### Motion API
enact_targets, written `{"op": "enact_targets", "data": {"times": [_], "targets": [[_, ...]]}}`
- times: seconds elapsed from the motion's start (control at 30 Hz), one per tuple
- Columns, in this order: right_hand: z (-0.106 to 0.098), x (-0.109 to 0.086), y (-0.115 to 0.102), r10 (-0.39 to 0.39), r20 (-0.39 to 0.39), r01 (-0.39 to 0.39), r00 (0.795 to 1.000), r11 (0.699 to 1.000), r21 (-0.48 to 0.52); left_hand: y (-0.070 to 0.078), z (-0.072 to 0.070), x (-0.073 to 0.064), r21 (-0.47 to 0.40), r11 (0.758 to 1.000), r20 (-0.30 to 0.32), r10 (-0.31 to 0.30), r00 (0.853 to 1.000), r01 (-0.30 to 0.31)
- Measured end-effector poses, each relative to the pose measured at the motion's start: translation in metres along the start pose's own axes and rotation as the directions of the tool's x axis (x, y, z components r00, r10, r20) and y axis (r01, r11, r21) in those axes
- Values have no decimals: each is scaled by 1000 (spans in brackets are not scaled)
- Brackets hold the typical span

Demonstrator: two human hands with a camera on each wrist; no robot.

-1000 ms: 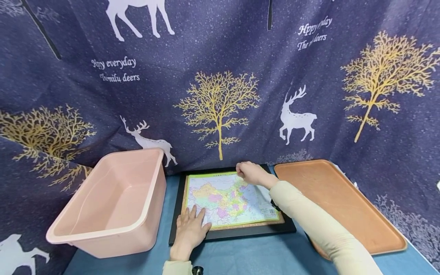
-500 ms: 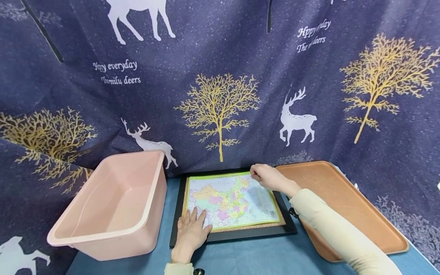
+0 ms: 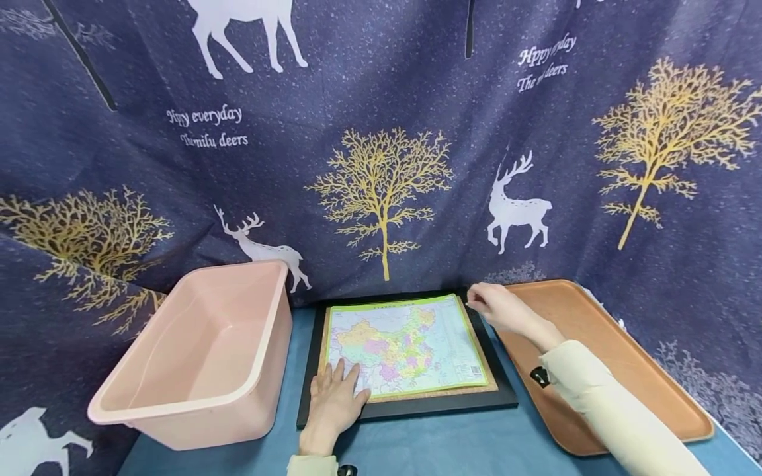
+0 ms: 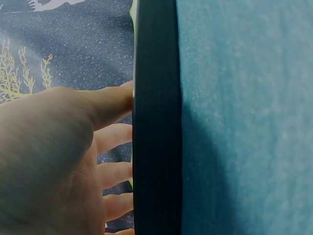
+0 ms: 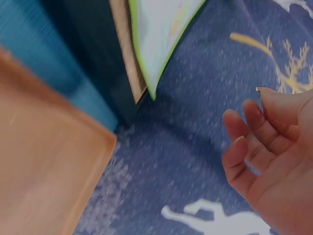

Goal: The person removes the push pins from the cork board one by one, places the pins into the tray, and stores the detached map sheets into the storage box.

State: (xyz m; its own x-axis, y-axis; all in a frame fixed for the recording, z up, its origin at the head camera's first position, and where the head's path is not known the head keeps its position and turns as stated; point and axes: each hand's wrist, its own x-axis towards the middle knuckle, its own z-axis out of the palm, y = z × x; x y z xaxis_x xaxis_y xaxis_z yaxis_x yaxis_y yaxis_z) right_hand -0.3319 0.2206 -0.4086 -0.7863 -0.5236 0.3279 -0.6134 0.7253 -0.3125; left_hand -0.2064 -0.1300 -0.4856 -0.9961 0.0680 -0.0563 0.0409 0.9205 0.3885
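A colourful map (image 3: 405, 344) lies on a black-framed board (image 3: 440, 404) between a pink basin (image 3: 202, 430) and a brown tray (image 3: 589, 350) — left hand (image 3: 335, 401) spread over the map's lower-left corner, right hand (image 3: 503, 309) curled near its upper-right, whether pinching anything unclear.

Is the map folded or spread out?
Spread. The map lies open across the framed board, printed side up, left hand over its lower-left corner.

Glossy paper map (image 3: 411, 340), cork-like board (image 5: 129, 54), matt frame (image 3: 437, 405), smooth plastic tub (image 3: 232, 420), cloth backdrop (image 3: 268, 178)
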Motion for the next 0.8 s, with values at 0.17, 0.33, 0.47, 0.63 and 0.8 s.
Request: {"op": "enact_targets", "data": {"times": [0.17, 0.33, 0.47, 0.63, 0.8], "targets": [[-10, -17, 16, 31, -66, -30, 997, 999, 20, 1, 0, -1, -2, 1000, 4, -5, 1000, 6], [-16, -32, 34, 67, -138, -67, 988, 998, 8, 0, -1, 0, 2, 1000, 11, -8, 1000, 8], [-20, -45, 45, 114, -171, -115, 979, 993, 8, -1, -1, 0, 1, 1000, 18, -17, 1000, 17], [-24, -60, 59, 141, -190, -144, 972, 989, -7, 0, 0, 0, -5, 1000, 18, -19, 1000, 19], [-30, -75, 74, 171, -211, -180, 962, 983, -24, 0, -1, 0, 4, 1000, 4, -2, 1000, 2]]}}
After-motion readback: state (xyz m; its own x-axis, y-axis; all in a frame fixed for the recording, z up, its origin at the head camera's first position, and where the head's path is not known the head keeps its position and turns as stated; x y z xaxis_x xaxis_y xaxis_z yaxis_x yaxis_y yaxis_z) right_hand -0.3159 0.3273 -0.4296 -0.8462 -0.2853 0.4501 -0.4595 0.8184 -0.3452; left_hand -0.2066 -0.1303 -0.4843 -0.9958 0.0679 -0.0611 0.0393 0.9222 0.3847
